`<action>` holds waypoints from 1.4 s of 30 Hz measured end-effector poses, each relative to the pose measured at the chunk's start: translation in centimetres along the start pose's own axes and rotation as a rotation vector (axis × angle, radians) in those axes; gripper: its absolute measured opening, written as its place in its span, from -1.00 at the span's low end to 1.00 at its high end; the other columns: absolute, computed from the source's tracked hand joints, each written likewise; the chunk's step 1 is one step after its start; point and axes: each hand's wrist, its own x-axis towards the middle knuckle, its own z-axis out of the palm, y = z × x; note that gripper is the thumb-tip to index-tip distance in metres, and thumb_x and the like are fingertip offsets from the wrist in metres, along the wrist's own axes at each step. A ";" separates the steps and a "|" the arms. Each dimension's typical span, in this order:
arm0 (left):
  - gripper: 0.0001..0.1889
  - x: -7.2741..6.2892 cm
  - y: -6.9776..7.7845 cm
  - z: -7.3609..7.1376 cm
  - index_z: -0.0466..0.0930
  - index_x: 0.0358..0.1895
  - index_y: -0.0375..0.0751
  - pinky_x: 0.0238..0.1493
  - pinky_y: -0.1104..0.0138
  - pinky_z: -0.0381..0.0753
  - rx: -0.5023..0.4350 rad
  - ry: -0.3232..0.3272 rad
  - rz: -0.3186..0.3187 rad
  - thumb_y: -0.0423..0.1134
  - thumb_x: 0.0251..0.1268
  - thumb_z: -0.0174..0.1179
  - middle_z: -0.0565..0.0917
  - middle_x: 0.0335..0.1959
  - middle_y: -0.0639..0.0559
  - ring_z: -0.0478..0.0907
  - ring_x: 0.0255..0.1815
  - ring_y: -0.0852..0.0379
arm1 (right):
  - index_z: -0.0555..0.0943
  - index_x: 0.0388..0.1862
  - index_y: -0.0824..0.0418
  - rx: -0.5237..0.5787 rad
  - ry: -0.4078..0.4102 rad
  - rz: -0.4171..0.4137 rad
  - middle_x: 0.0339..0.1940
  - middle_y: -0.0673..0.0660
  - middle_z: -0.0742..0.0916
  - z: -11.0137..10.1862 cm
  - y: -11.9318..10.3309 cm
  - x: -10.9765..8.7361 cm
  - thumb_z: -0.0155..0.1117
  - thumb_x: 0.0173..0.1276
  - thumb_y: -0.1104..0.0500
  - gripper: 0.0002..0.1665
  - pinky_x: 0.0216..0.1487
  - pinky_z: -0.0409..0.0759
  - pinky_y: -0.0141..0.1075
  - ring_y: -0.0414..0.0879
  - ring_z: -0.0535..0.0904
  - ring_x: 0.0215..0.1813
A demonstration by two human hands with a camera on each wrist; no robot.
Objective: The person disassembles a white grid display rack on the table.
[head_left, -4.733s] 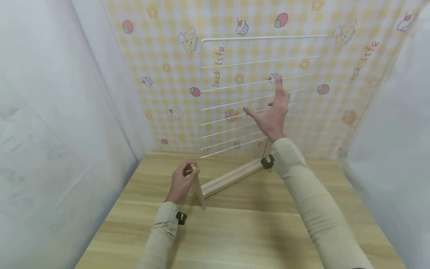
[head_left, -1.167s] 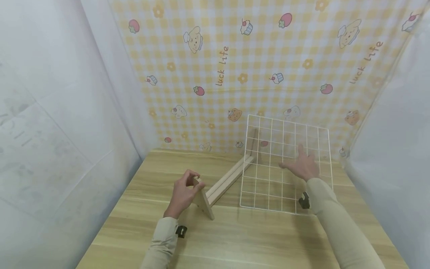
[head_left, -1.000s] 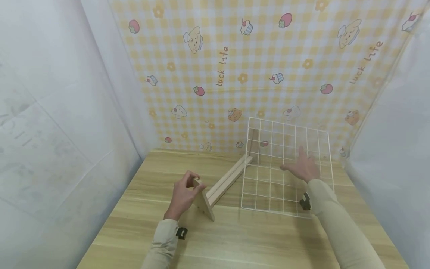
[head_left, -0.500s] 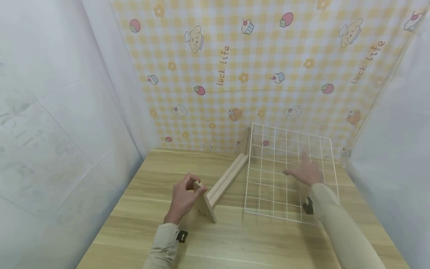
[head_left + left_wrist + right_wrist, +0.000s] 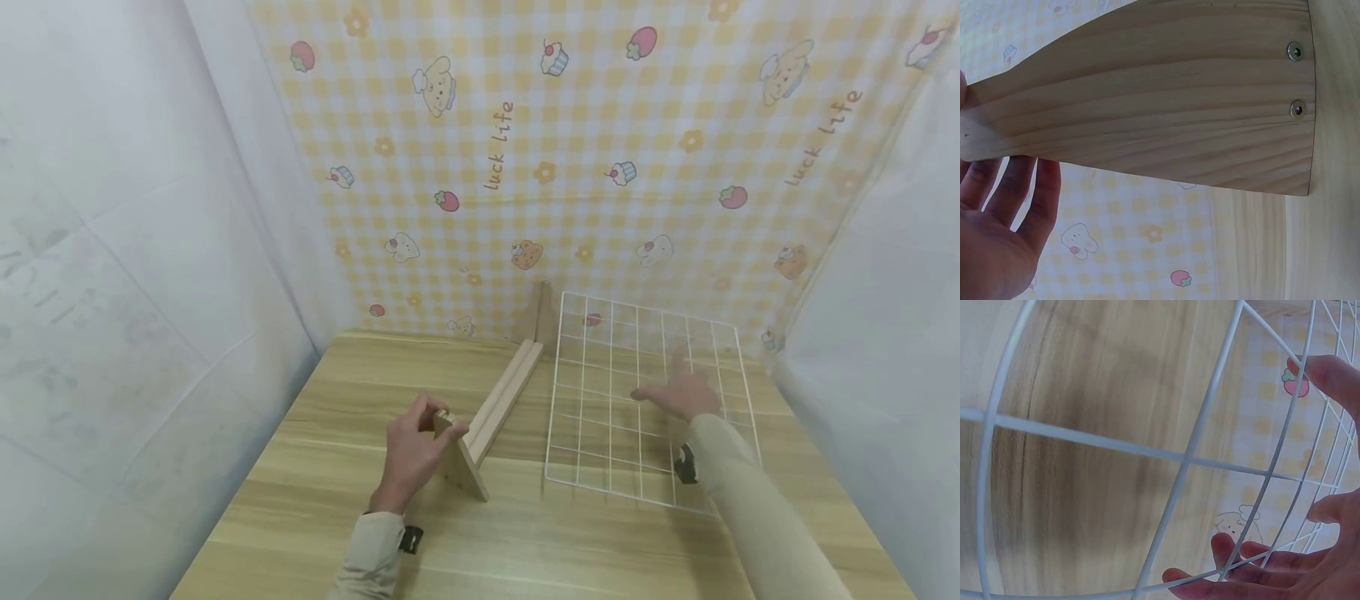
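My left hand [image 5: 411, 450] pinches the upper tip of a wooden end board [image 5: 465, 467] between thumb and fingers. This board belongs to a wooden stand, whose long crossbar [image 5: 504, 404] runs back to a second upright board [image 5: 542, 312]. Two metal bolts [image 5: 1295, 51] show on the board's face in the left wrist view. Right of the stand, a white wire grid panel [image 5: 611, 417] slopes, its far edge before the curtain. My right hand [image 5: 684, 393] is at the grid with thumb and fingers spread; wires cross the fingers in the right wrist view [image 5: 1316, 569].
The stand's boards meet a wood-grain table [image 5: 525, 550]. Behind it hangs a yellow checked curtain [image 5: 480, 250] with cartoon prints. White sheets [image 5: 150, 250] close off the left and right sides. A black wrist camera [image 5: 411, 539] sits on the left sleeve.
The grid was upright high before the curtain; it has come down to the right of the stand with my right hand and sunk further. My left hand has turned the stand.
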 end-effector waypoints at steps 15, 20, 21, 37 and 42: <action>-0.61 -1.2 0.9 1.3 0.59 -0.23 -0.20 -0.30 0.34 0.73 0.099 0.147 0.122 -0.12 -0.03 0.56 0.78 -0.43 -0.05 0.72 -0.42 0.16 | -0.20 0.61 0.41 0.020 -0.059 0.043 0.27 0.77 0.40 2.3 -0.6 0.1 0.35 0.11 -0.45 0.51 -0.05 0.68 0.21 0.54 0.55 0.08; -0.62 -1.3 1.1 1.7 0.58 -0.25 -0.21 -0.36 0.26 0.75 0.094 0.168 0.141 -0.13 -0.03 0.56 0.77 -0.46 -0.05 0.70 -0.45 0.18 | -0.18 0.61 0.40 -0.016 -0.073 0.051 0.23 0.79 0.40 3.1 -0.5 0.6 0.33 0.02 -0.56 0.58 -0.21 0.72 0.11 0.50 0.58 0.01; -0.62 -1.3 1.1 1.7 0.58 -0.25 -0.22 -0.37 0.24 0.75 0.092 0.170 0.144 -0.13 -0.02 0.56 0.77 -0.45 -0.05 0.70 -0.45 0.18 | -0.19 0.61 0.40 -0.025 -0.079 0.055 0.26 0.80 0.36 3.1 -0.6 0.7 0.31 0.02 -0.57 0.58 -0.17 0.72 0.14 0.56 0.54 0.07; -0.65 -1.3 1.5 2.7 0.56 -0.30 -0.17 -0.42 0.47 0.63 0.088 0.204 0.177 -0.13 0.00 0.55 0.74 -0.51 0.02 0.64 -0.50 0.27 | -0.07 0.57 0.45 -0.040 -0.084 0.094 0.35 0.82 0.18 5.0 -1.4 1.2 0.30 0.16 -0.44 0.40 -0.19 0.67 0.23 0.67 0.39 0.21; -0.65 -1.3 1.7 2.9 0.55 -0.31 -0.18 -0.41 0.47 0.65 0.085 0.201 0.175 -0.13 -0.01 0.55 0.74 -0.51 0.01 0.66 -0.51 0.24 | -0.02 0.52 0.51 -0.050 -0.069 0.079 0.27 0.82 0.26 5.8 -1.4 1.6 0.33 0.17 -0.36 0.34 -0.21 0.68 0.19 0.61 0.46 0.14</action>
